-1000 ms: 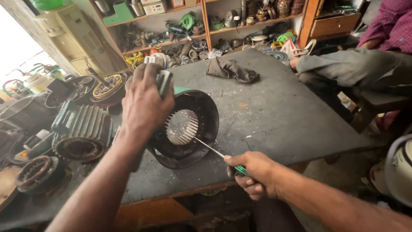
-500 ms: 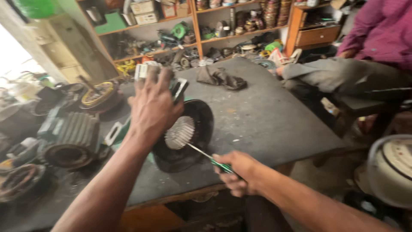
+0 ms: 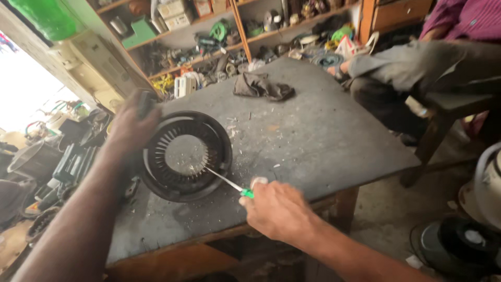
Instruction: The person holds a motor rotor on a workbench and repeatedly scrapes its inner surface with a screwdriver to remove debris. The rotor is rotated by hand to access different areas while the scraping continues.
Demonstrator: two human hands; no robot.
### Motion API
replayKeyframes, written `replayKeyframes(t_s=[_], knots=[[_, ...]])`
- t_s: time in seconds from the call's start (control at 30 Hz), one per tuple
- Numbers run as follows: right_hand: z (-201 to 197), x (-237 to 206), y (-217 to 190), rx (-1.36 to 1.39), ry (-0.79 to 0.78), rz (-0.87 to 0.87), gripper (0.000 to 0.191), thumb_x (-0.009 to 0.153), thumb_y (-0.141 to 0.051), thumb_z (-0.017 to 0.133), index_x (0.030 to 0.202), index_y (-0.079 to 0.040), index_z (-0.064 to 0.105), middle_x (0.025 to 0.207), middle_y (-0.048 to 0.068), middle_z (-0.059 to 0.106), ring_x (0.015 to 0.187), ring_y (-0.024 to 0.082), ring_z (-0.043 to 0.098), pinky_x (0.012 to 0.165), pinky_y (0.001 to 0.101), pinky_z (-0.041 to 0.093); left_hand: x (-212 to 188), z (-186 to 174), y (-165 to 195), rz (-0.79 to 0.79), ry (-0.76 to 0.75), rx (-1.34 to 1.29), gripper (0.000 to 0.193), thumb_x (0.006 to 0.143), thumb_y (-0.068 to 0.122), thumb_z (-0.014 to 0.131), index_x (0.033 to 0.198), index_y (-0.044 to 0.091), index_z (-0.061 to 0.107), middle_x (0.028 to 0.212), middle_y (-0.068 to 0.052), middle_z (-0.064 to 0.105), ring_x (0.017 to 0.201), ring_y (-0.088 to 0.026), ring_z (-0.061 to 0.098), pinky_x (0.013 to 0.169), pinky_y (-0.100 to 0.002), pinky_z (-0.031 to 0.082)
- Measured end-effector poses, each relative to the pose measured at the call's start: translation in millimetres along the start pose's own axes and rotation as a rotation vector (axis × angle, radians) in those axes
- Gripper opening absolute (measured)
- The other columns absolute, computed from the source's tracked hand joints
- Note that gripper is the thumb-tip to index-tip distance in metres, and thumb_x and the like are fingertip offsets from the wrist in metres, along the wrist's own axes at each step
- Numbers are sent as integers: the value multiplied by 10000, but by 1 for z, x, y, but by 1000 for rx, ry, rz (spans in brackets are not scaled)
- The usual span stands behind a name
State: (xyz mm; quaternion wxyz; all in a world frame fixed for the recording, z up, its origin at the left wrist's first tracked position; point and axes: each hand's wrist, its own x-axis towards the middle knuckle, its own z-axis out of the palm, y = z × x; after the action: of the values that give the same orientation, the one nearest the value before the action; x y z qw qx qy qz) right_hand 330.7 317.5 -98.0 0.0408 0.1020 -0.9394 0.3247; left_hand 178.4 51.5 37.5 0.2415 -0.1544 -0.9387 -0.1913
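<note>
Bench (image 3: 334, 136): dark grey top, scuffed, wooden frame below.
Near left of top: round black motor housing (image 3: 185, 155), lying flat.
Far side: crumpled dark rag (image 3: 262, 86).
Between the two: pale debris specks (image 3: 232, 128).

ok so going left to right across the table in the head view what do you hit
left hand on the rim of the round black motor housing → screwdriver shaft poking into it → right hand on its green handle → bare right side of the grey table
</note>
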Motion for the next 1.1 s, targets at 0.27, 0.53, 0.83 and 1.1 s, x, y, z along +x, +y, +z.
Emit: replayKeyframes(t_s=[0.27, 0.53, 0.83, 1.1], knots=[[-7, 6, 2, -407, 52, -428, 542, 837, -92, 604, 1361, 42, 576, 792, 214, 675, 574, 312, 693, 457, 418, 568, -13, -3, -12, -221, 9, -57, 386, 951, 316, 624, 1269, 97, 615, 1162, -202, 690, 1099, -341, 667, 933, -466, 494], [72, 11, -57, -852, 228, -416, 396, 950, -89, 637, 1250, 164, 691, 670, 208, 667, 513, 238, 617, 334, 393, 411, -9, -1, 7, -184, 18, 2, 385, 958, 338, 650, 1267, 111, 622, 1191, -193, 702, 1138, -351, 663, 961, -477, 481], [-5, 52, -35, -308, -325, -433, 195, 908, -180, 645, 969, -89, 805, 913, 144, 752, 882, 325, 752, 704, 448, 578, -17, 0, -4, -177, 24, 10, 409, 962, 338, 650, 1295, 104, 606, 1220, -212, 678, 1150, -377, 640, 967, -505, 470], [7, 19, -12, -122, -97, -247, 397, 895, -180, 649, 1275, -75, 687, 802, 177, 733, 775, 364, 716, 681, 492, 563, -24, -4, -18, 111, 217, 83, 495, 962, 265, 686, 1387, 31, 587, 1343, -314, 606, 1246, -472, 558, 1011, -547, 433]])
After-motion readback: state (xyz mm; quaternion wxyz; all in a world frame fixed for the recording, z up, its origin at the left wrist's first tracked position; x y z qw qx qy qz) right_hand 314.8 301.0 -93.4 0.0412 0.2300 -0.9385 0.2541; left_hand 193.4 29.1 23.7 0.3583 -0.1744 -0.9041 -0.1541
